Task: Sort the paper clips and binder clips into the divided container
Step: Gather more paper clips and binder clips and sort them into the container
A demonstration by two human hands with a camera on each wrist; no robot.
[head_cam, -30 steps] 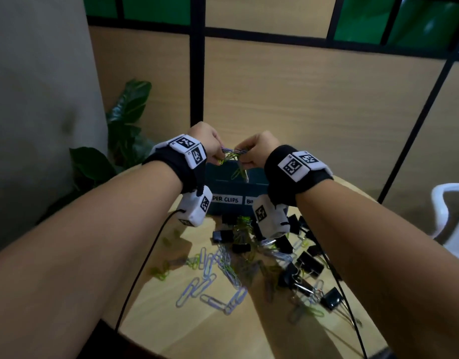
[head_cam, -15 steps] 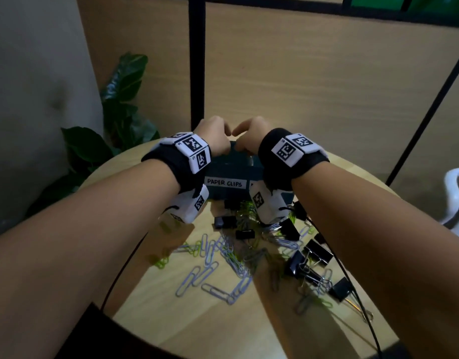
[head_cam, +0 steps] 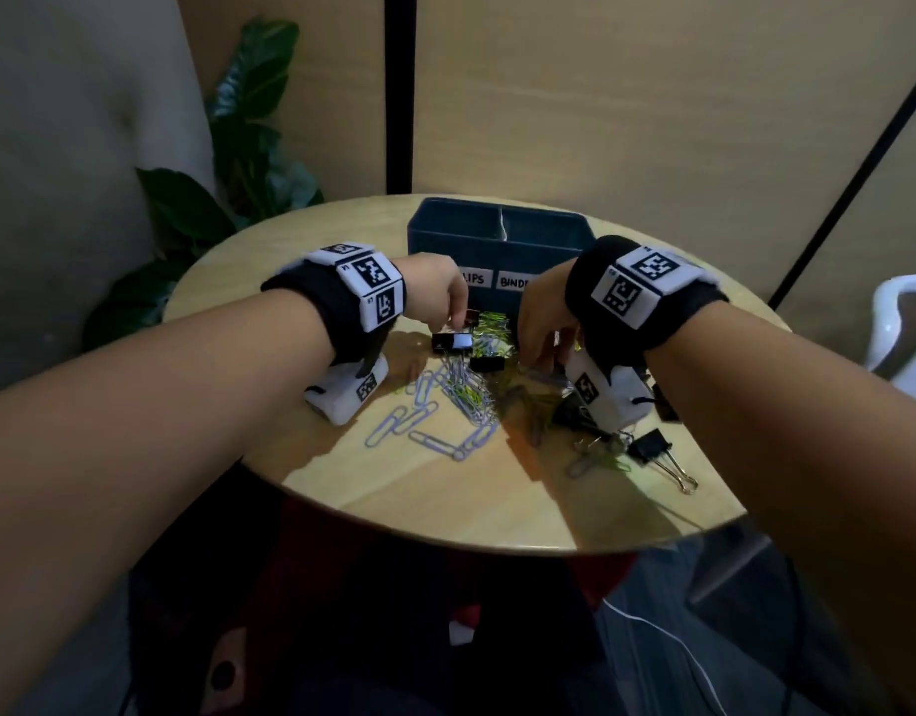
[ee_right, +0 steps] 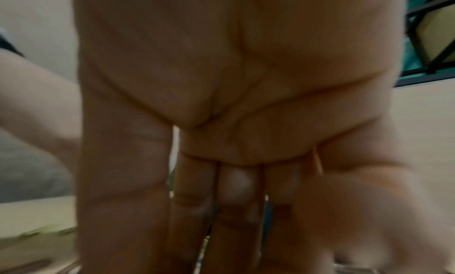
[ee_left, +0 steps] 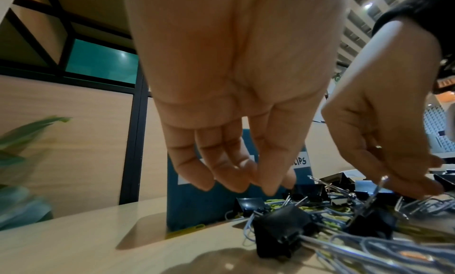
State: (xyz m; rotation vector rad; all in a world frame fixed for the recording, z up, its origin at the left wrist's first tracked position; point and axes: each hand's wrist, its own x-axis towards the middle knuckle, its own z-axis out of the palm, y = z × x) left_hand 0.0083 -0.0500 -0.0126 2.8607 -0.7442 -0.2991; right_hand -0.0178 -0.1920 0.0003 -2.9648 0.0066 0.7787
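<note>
A dark blue divided container (head_cam: 445, 250) with white labels stands at the back of the round wooden table (head_cam: 497, 509). In front of it lies a mixed pile of pale blue and yellow-green paper clips (head_cam: 466, 390) and black binder clips (head_cam: 451, 342). My left hand (head_cam: 458, 315) hangs over the pile's back left with fingers loosely curled and holds nothing; in the left wrist view its fingertips (ee_left: 268, 190) hover just above a binder clip (ee_left: 280, 231). My right hand (head_cam: 541, 354) reaches down into the right of the pile with its fingers (ee_left: 418, 188) touching clips. The right wrist view is blurred, showing straight fingers (ee_right: 236, 200).
A leafy plant (head_cam: 239, 147) stands behind the table at left. A white chair (head_cam: 900, 323) is at the right edge. More binder clips (head_cam: 649, 447) lie near the table's right front. A wooden panel wall rises close behind the container (ee_left: 197, 204).
Both hands came down from above the container, where they held paper clips together, to the pile on the table. No clips show in either hand now.
</note>
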